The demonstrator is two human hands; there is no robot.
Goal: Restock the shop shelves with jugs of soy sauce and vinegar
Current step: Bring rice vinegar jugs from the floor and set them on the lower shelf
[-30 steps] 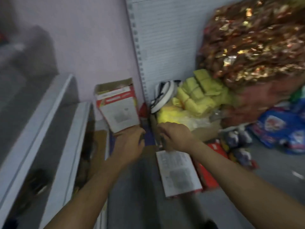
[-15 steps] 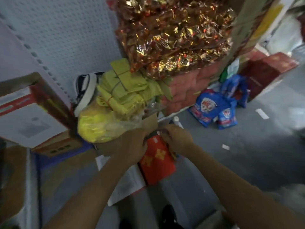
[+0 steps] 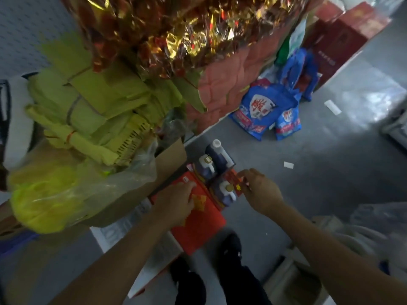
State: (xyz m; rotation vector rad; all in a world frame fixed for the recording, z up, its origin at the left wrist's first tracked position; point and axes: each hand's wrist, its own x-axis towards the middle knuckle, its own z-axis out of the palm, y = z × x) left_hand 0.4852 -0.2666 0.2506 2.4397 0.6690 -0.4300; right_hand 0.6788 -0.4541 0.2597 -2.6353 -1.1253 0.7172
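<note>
A red carton [image 3: 199, 225] stands on the grey floor below me with its top flaps spread. Inside stand three dark jugs with white handles and pale caps: one at the back [image 3: 217, 154], one in the middle [image 3: 206, 166], one nearest [image 3: 224, 192]. My left hand [image 3: 176, 201] presses flat on the left flap of the carton. My right hand [image 3: 259, 190] pinches the right flap [image 3: 234, 180] and holds it outward. My feet in black shoes show below the carton.
A brown box [image 3: 141, 190] heaped with yellow paper bundles [image 3: 92, 111] and a clear bag sits left of the carton. Gold-foil packs [image 3: 176, 29] tower above. Blue bags [image 3: 262, 108] lean at the right, dark red boxes [image 3: 343, 34] behind them. A white flat carton [image 3: 123, 230] lies underneath.
The view has swung right and down. My hands have pulled the carton's flaps apart, so the jugs inside now show.
</note>
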